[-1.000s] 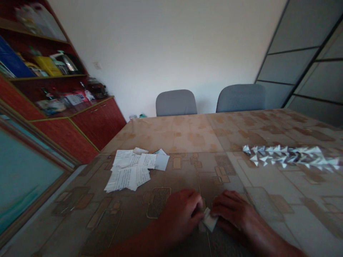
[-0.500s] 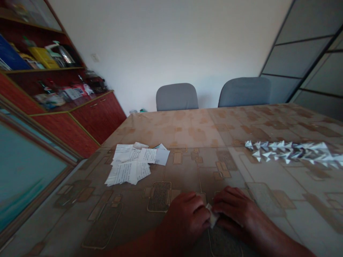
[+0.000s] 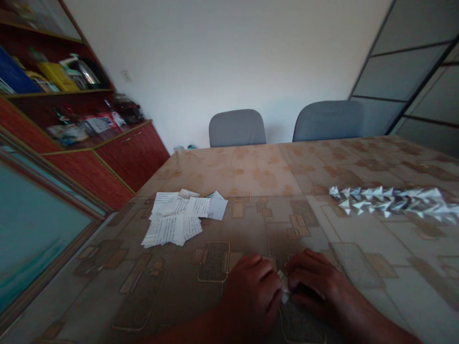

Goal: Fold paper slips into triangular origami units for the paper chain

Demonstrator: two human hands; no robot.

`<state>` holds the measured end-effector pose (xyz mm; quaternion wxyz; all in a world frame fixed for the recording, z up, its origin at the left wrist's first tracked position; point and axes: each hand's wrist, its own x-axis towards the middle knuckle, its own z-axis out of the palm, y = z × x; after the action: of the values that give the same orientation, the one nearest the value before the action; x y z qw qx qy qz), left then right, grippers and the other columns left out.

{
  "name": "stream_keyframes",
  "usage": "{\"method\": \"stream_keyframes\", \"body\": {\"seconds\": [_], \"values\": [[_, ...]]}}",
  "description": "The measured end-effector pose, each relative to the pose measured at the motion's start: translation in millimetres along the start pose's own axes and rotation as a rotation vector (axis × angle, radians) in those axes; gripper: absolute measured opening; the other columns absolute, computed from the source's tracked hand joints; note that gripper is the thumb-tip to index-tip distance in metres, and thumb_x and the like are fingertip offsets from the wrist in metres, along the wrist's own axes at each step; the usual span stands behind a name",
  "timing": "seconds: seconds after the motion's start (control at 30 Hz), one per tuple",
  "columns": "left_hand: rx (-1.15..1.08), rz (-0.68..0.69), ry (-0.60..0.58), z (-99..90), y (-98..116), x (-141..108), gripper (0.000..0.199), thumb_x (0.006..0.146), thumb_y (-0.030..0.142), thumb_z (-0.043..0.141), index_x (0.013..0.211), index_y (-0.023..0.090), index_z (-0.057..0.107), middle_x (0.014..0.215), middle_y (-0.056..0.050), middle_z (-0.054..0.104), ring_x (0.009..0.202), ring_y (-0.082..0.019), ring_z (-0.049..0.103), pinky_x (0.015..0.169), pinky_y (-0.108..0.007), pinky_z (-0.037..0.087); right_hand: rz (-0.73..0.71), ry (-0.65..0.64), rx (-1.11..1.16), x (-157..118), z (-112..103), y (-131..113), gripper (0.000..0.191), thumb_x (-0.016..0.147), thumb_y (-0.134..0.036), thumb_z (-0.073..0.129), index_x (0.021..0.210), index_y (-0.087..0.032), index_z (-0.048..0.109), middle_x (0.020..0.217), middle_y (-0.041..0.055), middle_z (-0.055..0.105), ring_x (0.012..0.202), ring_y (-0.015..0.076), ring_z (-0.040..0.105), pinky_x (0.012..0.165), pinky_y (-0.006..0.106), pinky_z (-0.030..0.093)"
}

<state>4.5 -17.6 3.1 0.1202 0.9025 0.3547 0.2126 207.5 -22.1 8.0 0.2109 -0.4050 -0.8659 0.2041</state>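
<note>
A small folded piece of paper (image 3: 284, 286) is pinched between my two hands, low over the near part of the table. My left hand (image 3: 253, 291) has its fingers curled closed at the paper's left side. On the right side, my right hand (image 3: 315, 282) grips the same piece, its fingers bent and pressed together. Most of the paper is hidden behind the fingers. To the left lies a loose pile of printed paper pieces (image 3: 174, 222). Over on the right, folded paper pieces (image 3: 387, 199) with pointed tips stand in rows.
A patterned cloth covers the table (image 3: 251, 174). Two grey chairs (image 3: 236, 128) stand behind its far edge, against the white wall. At the left is a red-brown cabinet (image 3: 132, 155) with shelves of household things; grey panelled doors (image 3: 398, 71) are at the right.
Both hands stay almost in place, with the fingers shifting slightly around the folded paper. The left hand's fingers now sit a little lower. The piles have not been disturbed.
</note>
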Motion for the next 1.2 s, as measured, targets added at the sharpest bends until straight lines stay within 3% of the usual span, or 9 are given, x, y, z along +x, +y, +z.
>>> {"method": "stream_keyframes", "body": {"seconds": [0.2,0.37,0.77,1.2], "values": [[-0.063,-0.132,-0.012,1.9,2.2,0.3,0.013,0.073,0.010,0.063,0.075,0.017,0.053,0.079,-0.001,0.056,0.075,-0.017,0.049,0.065,-0.031,0.032,0.044,0.008,0.014,0.4,2.2,-0.3,0.015,0.083,-0.006,0.065,0.077,-0.018,0.060,0.086,0.0014,0.062,0.083,0.0180,0.056,0.075,0.031,0.042],[-0.084,-0.100,-0.021,3.8,0.9,0.7,0.013,0.078,0.022,0.067,0.079,0.019,0.055,0.081,0.000,0.057,0.079,-0.018,0.050,0.069,-0.032,0.033,0.048,-0.026,-0.007,1.1,4.1,0.4,0.014,0.087,-0.010,0.063,0.076,-0.018,0.059,0.083,0.0012,0.061,0.081,0.0181,0.055,0.074,0.032,0.041],[-0.101,-0.188,0.019,5.1,2.4,5.2,0.014,0.069,0.009,0.064,0.071,0.018,0.054,0.077,0.000,0.056,0.075,-0.016,0.052,0.064,-0.030,0.033,0.115,0.010,-0.064,0.6,5.3,-5.5,0.015,0.083,-0.008,0.061,0.076,-0.020,0.058,0.085,0.0016,0.061,0.082,0.0201,0.055,0.073,0.033,0.039],[-0.101,-0.241,0.042,4.9,3.3,6.8,0.013,0.066,0.007,0.064,0.069,0.017,0.055,0.079,-0.001,0.057,0.076,-0.017,0.052,0.066,-0.030,0.035,0.190,0.007,-0.131,-0.4,8.5,-7.5,0.013,0.081,-0.009,0.064,0.076,-0.020,0.058,0.086,0.0029,0.058,0.083,0.0229,0.052,0.074,0.037,0.037]]}}
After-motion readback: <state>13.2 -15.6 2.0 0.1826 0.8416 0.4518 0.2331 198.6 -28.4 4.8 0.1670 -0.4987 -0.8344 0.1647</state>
